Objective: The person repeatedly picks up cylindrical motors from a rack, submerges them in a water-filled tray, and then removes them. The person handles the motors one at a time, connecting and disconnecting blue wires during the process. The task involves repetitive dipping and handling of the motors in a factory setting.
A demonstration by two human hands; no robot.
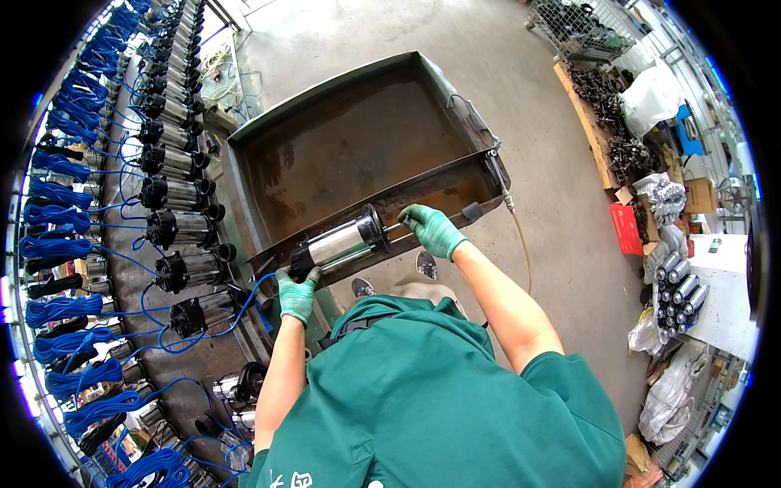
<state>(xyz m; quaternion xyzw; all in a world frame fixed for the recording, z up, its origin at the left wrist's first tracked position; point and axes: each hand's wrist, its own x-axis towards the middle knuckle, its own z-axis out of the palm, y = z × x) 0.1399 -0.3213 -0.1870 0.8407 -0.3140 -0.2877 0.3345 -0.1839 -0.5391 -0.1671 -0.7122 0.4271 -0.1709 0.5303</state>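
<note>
Far left: rows of steel pumps (175,193) with coiled blue cables (57,244) lined along a bench (130,276). Next, left hand (296,294) in green glove, clenched around black end of a steel cylindrical pump (342,242) lying across front rim of a rusty metal tray (342,138). Right hand (433,230), gloved too, grasping the shaft at the pump's other end. Farther right, concrete floor (561,220), loose metal parts, bags.

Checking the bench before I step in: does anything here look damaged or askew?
The large metal tray is rust-brown and stained inside. The shiny steel cylindrical pump lies sideways across its front rim, held by both green-gloved hands: left, right. Nothing looks spilled.
</note>
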